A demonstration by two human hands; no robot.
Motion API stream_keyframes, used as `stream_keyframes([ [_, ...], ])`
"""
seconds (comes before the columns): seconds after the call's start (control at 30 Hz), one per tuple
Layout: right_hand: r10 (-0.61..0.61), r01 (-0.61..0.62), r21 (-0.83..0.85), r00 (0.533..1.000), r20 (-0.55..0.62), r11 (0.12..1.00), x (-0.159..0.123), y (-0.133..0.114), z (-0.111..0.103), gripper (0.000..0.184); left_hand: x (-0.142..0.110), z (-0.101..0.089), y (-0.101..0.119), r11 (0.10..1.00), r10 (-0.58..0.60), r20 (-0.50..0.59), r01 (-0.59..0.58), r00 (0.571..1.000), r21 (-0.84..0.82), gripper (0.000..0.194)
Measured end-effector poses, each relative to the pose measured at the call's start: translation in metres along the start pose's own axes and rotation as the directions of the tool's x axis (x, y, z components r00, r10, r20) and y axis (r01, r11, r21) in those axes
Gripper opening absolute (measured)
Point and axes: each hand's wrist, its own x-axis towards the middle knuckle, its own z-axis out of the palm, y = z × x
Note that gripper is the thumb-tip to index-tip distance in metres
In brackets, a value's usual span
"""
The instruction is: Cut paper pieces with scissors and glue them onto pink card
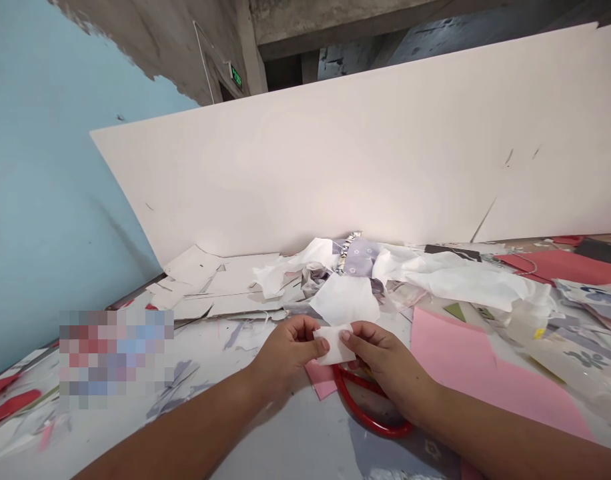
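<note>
A small piece of white paper (330, 351) is stretched between my two hands above the table. My left hand (291, 347) pinches its left edge between thumb and fingers. The right edge is pinched the same way by my right hand (375, 350). Under my right hand lie scissors with red handles (368, 421); their blades are hidden. A small pink paper piece (321, 380) lies just below the white one. Beyond my hands, a crumpled sheet of white tissue-like paper (345, 300) rests against a lilac patterned piece (361, 259).
A large white board (310, 180) stands upright behind the table. Pink paper sheets (465, 353) lie to the right, with a red sheet (565, 267) farther back. Flat cardboard pieces (205, 287) cover the back left. Scraps and plastic wrappers (575, 353) are scattered around.
</note>
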Motion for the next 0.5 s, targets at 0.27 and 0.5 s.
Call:
stream_keyframes([
  [0.27, -0.010, 0.009, 0.026, 1.000, 0.004, 1.000, 0.000, -0.002, 0.001, 0.027, 0.007, -0.006, -0.011, 0.997, 0.016, 0.015, -0.015, 1.000, -0.070, 0.027],
  [0.5, -0.051, 0.051, -0.065, 0.999, -0.003, 0.997, 0.000, -0.002, 0.001, 0.028, 0.005, -0.005, -0.010, 0.989, -0.033, 0.057, 0.041, 0.998, -0.139, 0.026],
])
